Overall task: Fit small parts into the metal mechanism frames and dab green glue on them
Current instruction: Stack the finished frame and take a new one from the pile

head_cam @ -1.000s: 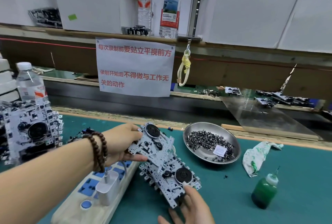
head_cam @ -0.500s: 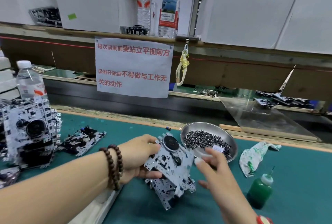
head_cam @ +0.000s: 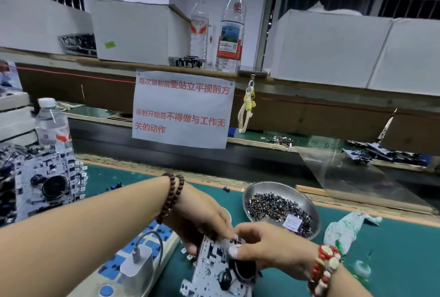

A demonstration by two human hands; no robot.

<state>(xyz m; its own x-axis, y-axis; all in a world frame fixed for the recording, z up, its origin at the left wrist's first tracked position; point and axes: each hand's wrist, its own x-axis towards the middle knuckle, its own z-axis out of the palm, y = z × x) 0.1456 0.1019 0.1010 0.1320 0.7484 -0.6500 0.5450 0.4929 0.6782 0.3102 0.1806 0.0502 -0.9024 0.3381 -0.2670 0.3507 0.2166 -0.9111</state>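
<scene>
Fitting step in hand: left hand [head_cam: 202,220] grips mechanism frame [head_cam: 214,270] at bench's 6 o'clock; right hand [head_cam: 269,246] pinches a small part against it. Next, judged: seat it, then fetch glue bottle [head_cam: 362,269], 4 o'clock.

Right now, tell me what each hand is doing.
Left hand: grips the metal frame from behind.
Right hand: pinches a small part at the frame's top edge.

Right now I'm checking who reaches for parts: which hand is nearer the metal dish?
Right. The right hand is just below-left of the metal dish; the left hand lies farther left.
</scene>
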